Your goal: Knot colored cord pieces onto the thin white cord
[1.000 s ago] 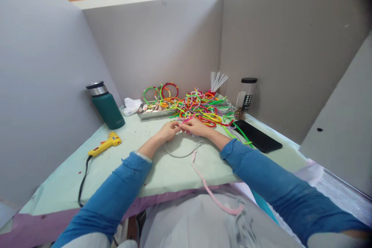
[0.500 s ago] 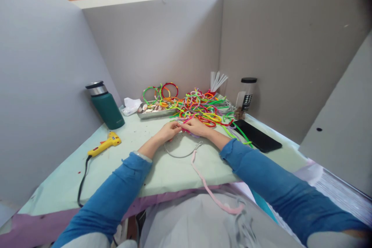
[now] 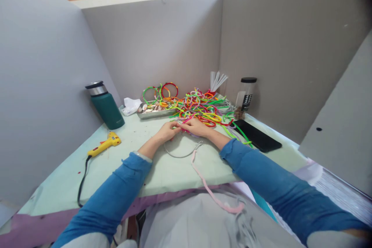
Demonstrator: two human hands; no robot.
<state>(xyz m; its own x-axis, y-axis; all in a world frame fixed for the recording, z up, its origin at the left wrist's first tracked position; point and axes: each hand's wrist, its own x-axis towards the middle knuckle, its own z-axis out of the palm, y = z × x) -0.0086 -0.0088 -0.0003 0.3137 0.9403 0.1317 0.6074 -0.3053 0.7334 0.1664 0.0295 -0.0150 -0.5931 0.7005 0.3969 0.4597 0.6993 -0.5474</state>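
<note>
My left hand (image 3: 168, 130) and my right hand (image 3: 194, 127) meet fingertip to fingertip over the table, both closed in a pinch. Between and just under the fingers shows a bit of pink and purple fuzzy stem, mostly hidden by the hands. A thin grey wire hoop (image 3: 180, 157) lies on the cloth right below my hands. Beside it, a pale pink fuzzy strip (image 3: 203, 181) runs down over the table edge onto my lap. Behind my hands is a heap of coloured fuzzy stems (image 3: 213, 108).
A metal tray (image 3: 157, 114) of small pieces stands behind, near coloured rings. On the left are a yellow glue gun (image 3: 104, 144) with its cord and a green bottle (image 3: 107, 108). A black phone (image 3: 258, 136) and a clear jar (image 3: 246, 99) are on the right.
The fingertips of both hands have shifted slightly to the left and now overlap a little more. Everything else looks the same.
</note>
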